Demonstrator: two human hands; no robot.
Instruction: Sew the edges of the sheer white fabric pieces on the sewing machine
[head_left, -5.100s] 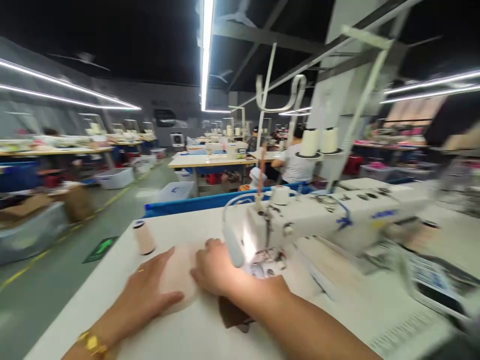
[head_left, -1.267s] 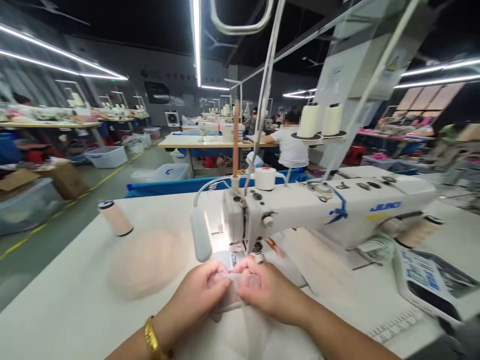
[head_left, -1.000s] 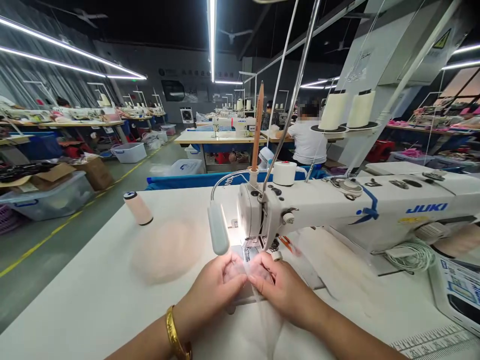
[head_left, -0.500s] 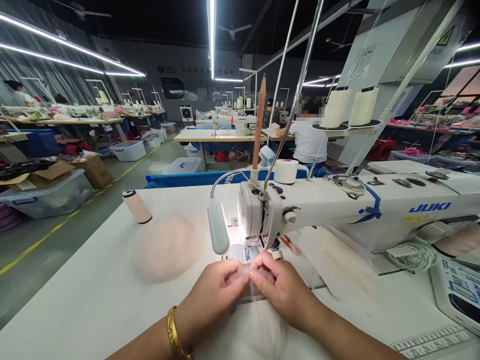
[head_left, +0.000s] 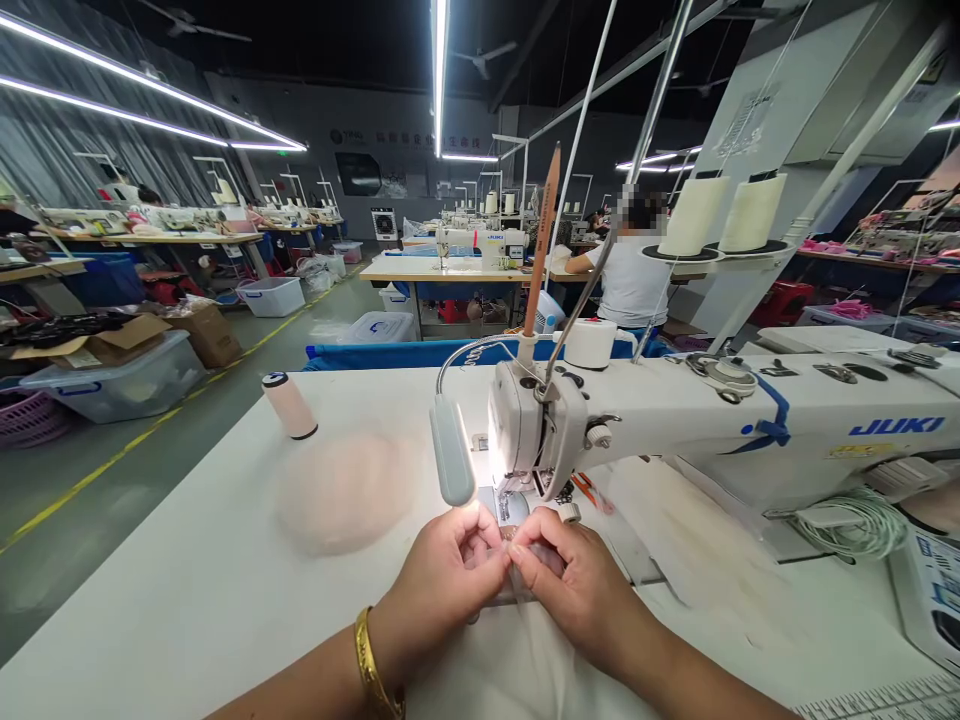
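Note:
Just in front of the needle area of a white sewing machine (head_left: pixel 540 420), my left hand (head_left: pixel 457 570) and my right hand (head_left: pixel 570 570) meet with fingertips pinched together. Both are closed on the edge of a sheer white fabric (head_left: pixel 517 655), which hangs from the fingers onto the table toward me. The exact edge between the fingertips is mostly hidden. Beyond my fingers is the presser foot (head_left: pixel 504 503), lit by a small lamp (head_left: pixel 453 450) on a bendy neck. A gold bangle (head_left: pixel 366 660) circles my left wrist.
On the white table (head_left: pixel 187 560), a pale pink thread cone (head_left: pixel 290 406) stands left, near a blurry pile of sheer pinkish fabric (head_left: pixel 349 490). Orange-handled snips (head_left: pixel 589 490) lie behind the machine head. More pale fabric (head_left: pixel 697 530) and a ruler (head_left: pixel 892 697) are at right. A co-worker (head_left: pixel 634 275) sits ahead.
The camera view has shifted slightly, so the scene appears a little farther right. Both hands keep their pinch on the fabric, and the left fingers look more curled.

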